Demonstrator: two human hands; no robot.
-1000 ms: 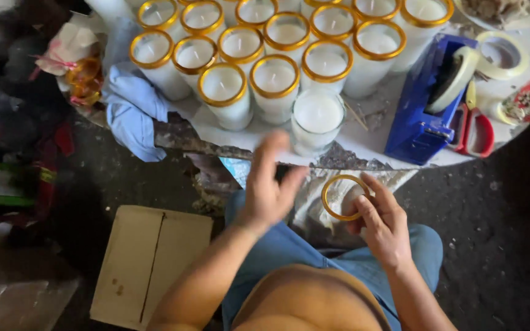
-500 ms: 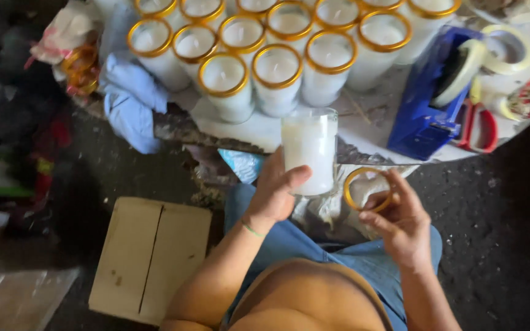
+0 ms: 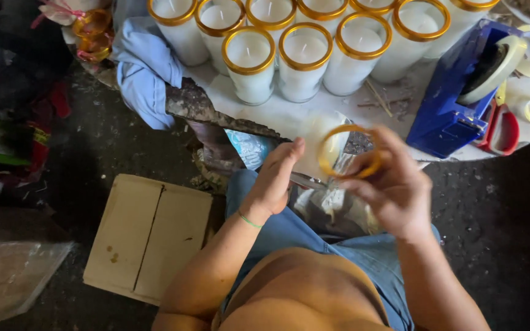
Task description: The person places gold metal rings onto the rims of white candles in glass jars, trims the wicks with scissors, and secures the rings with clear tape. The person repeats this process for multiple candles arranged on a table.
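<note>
My left hand [image 3: 275,179] grips a clear glass filled with white wax [image 3: 315,133], tilted over my lap just below the table edge. My right hand [image 3: 395,191] pinches a gold ring [image 3: 340,129] and holds it against the glass's open end. The lower part of the glass is hidden behind my left fingers, and motion blur softens its outline. Whether the ring sits fully on the rim, I cannot tell.
Several white candles in gold-rimmed glasses [image 3: 305,58] stand in rows on the white table [image 3: 289,116]. A blue tape dispenser [image 3: 455,104] and red scissors [image 3: 503,130] are at right. A blue cloth [image 3: 145,73] hangs at left. A cardboard box [image 3: 148,236] lies on the dark floor.
My left hand reached up, took a rimless wax-filled glass off the table edge and brought it down to my lap. My right hand moved the gold ring up against it.
</note>
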